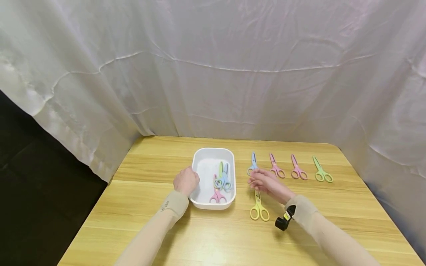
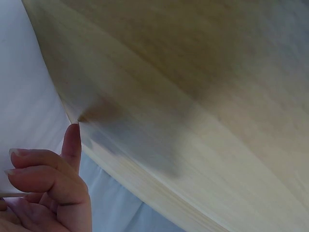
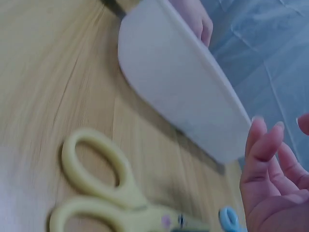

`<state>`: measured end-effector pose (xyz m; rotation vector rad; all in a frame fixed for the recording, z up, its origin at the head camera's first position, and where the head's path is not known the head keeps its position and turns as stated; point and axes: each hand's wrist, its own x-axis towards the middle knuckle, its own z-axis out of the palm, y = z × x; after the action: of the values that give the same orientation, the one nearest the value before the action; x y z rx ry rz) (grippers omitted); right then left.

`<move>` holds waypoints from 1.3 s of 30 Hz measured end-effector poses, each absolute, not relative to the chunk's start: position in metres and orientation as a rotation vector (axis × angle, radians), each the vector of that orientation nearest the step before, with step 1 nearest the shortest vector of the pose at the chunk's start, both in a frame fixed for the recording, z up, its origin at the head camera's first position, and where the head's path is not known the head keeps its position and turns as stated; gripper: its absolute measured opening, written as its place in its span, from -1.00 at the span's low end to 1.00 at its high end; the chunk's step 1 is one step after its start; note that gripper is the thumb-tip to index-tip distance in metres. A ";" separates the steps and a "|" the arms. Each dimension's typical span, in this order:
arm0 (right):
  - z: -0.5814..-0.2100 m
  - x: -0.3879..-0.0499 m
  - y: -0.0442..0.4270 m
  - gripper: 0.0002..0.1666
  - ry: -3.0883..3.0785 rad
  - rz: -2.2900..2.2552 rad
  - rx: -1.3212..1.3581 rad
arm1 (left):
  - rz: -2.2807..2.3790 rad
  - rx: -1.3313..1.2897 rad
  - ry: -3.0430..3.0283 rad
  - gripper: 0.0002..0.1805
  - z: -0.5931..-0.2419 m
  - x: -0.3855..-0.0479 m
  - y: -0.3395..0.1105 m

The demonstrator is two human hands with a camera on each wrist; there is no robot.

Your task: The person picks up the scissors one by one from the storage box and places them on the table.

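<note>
A white plastic tray (image 1: 213,206) holds green, blue (image 1: 226,180) and pink scissors (image 1: 217,196) overlapping toward its right side. My left hand (image 1: 186,181) holds the tray's left rim with curled fingers; in the left wrist view, one finger of the left hand (image 2: 53,183) sticks out straight. Right of the tray hovers my right hand (image 1: 271,184), its fingers relaxed and nothing between them. Blue scissors (image 1: 253,159) lie just beyond its fingertips, partly covered by them. Nearer to me, below that hand, are yellow scissors (image 1: 259,210), seen large in the right wrist view.
In a row to the right lie pink scissors (image 1: 277,170), a second pink pair (image 1: 298,172) and green scissors (image 1: 321,173). A pale curtain (image 1: 233,92) hangs behind the wooden table (image 1: 213,240) and along its sides.
</note>
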<state>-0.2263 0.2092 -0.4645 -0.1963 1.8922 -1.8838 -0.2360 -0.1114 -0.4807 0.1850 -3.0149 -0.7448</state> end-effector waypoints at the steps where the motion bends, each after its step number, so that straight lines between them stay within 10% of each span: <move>1: -0.462 -0.225 0.207 -0.67 1.893 -1.888 -0.204 | -0.744 0.188 -3.016 -0.58 -0.481 -0.236 -0.111; 39: -0.415 -0.238 0.084 -0.55 2.606 -1.100 -0.531 | -0.725 0.201 -3.010 -0.60 -0.483 -0.239 -0.112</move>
<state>-0.2385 0.0842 -0.4153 -0.5306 2.6064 -1.0998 -0.2387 -0.1117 -0.4826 0.2013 -3.0100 -0.7254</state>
